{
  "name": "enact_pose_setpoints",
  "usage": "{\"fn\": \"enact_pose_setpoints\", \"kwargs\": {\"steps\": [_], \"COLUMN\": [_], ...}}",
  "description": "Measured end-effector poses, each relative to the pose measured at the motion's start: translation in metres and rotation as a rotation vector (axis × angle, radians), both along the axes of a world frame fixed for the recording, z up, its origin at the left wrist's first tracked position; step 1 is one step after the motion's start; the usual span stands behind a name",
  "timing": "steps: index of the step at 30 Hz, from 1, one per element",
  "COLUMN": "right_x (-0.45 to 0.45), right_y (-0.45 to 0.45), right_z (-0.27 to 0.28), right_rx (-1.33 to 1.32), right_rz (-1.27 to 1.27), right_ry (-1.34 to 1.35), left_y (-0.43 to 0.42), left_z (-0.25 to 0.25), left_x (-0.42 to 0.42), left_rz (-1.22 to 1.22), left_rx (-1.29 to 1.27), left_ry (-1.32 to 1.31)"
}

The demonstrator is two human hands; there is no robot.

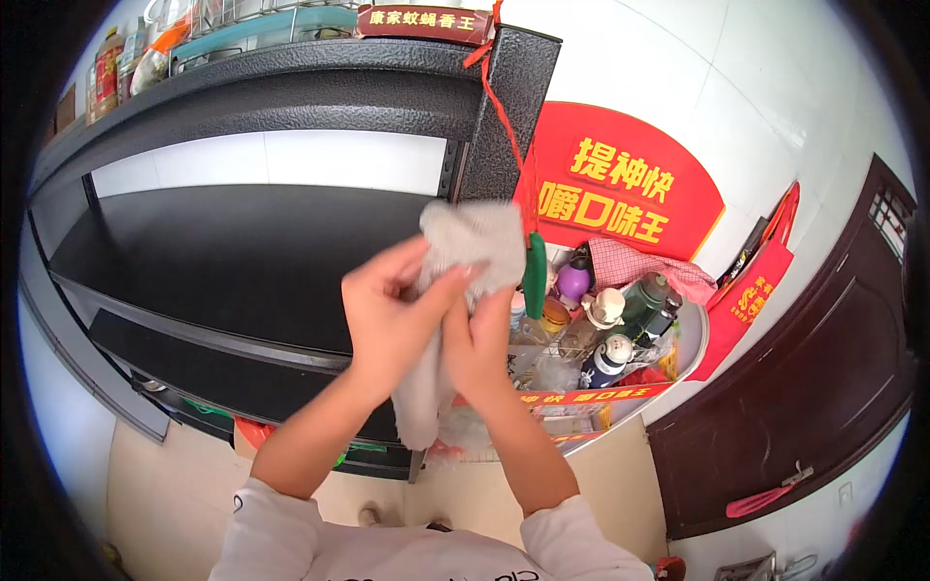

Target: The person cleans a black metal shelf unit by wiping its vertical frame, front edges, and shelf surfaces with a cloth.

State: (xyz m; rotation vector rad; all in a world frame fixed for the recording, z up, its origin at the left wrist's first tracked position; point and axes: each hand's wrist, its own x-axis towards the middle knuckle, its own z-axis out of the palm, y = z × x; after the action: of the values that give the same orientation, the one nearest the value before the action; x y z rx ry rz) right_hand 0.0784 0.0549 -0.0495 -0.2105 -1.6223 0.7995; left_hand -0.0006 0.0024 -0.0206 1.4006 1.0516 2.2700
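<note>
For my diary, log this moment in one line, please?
left hand: holding cloth | right hand: holding cloth | cloth: end hanging | rack: beyond

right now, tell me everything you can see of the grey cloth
The cloth is pale grey, slightly blurred, and looks soft and ribbed, like knit or towelling. The left hand and right hand both grip it around the middle. Its upper part is bunched and folded above the fingers; a long end hangs between the forearms. It is held up in front of the black rack. Its full shape is hidden.
</note>
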Motion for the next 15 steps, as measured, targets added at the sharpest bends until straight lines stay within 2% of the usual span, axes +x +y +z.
{"fn": "enact_pose_setpoints", "kwargs": {"steps": [3, 6, 10, 15], "right_x": [0.006, 0.009, 0.009, -0.002], "right_y": [-0.004, -0.008, -0.012, -0.015], "right_z": [-0.051, -0.081, -0.082, -0.067], "right_rx": [0.043, 0.066, 0.013, -0.005], "right_rz": [-0.063, -0.098, -0.084, -0.184], "right_ry": [-0.091, -0.151, -0.131, -0.091], "left_y": [-0.013, -0.021, -0.017, -0.016], "left_z": [-0.047, -0.085, -0.083, -0.048], "left_x": [0.001, 0.005, 0.005, 0.011], "left_rz": [0.029, 0.032, -0.042, -0.018], "left_rx": [-0.137, -0.213, -0.154, -0.172], "left_ry": [0.056, -0.036, -0.097, -0.083]}}
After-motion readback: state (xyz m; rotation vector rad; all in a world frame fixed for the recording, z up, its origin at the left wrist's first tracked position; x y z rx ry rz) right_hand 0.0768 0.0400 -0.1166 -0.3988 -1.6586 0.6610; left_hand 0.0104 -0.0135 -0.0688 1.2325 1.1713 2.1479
